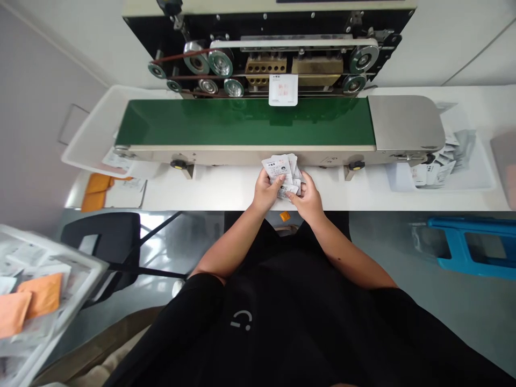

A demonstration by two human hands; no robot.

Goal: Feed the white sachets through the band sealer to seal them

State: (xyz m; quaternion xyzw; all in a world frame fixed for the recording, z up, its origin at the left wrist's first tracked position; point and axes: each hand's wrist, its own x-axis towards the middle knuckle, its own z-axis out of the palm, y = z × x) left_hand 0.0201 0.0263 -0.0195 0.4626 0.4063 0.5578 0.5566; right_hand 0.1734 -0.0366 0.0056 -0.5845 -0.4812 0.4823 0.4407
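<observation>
Item, from my remote view: left hand [266,192] and right hand [306,197], both half-closed, gripping fanned printed white sachets [282,171], best held squared beside the green conveyor belt [242,122].

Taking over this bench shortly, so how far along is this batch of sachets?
Probably done: the pile of sachets in the white tray at the green conveyor's right end, though the seals are too small to check. In hand: the left hand and right hand hold a fan of sachets, while one sachet stands at the sealer head. Seemingly left: the loose sachets in the bin at lower left.
</observation>
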